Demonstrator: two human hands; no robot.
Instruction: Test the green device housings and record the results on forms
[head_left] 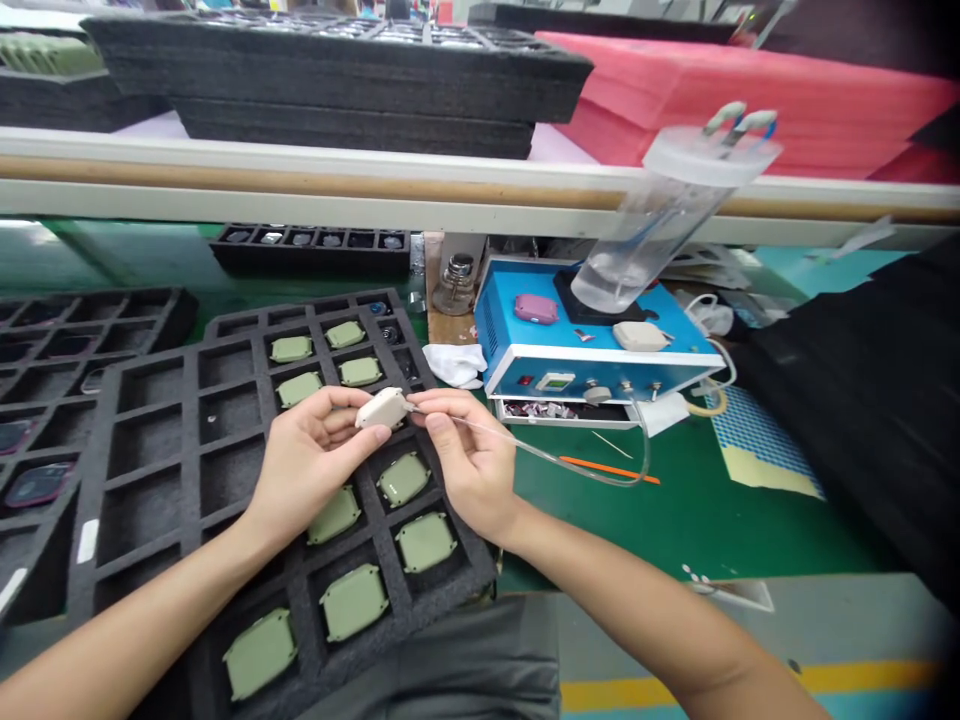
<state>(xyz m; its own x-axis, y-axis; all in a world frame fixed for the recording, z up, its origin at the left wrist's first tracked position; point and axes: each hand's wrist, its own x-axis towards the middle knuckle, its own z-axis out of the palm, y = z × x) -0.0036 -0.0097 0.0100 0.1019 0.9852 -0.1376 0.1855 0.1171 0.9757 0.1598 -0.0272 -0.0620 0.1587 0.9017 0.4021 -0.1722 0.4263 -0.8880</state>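
Observation:
My left hand point(311, 455) pinches a cream-white watch case point(380, 408) between thumb and fingers, tilted above the foam tray. In my right hand point(472, 460) is a thin dispensing needle with a clear tube point(566, 466) behind it. The needle's tip is at the right edge of the watch case; whether it touches cannot be made out. Under both hands lies the black foam tray point(154, 555), with several green watch cases point(355, 602) in its compartments. The tube runs to the front of a blue dispenser box point(600, 370).
On the blue box sit a pink case point(536, 308), a cream case point(640, 336) and a tilted clear cylinder point(637, 220). Left of it are a glass bottle point(455, 285) and a white cloth point(454, 365). A shelf edge point(300, 185) crosses behind, bearing black foam trays point(337, 85).

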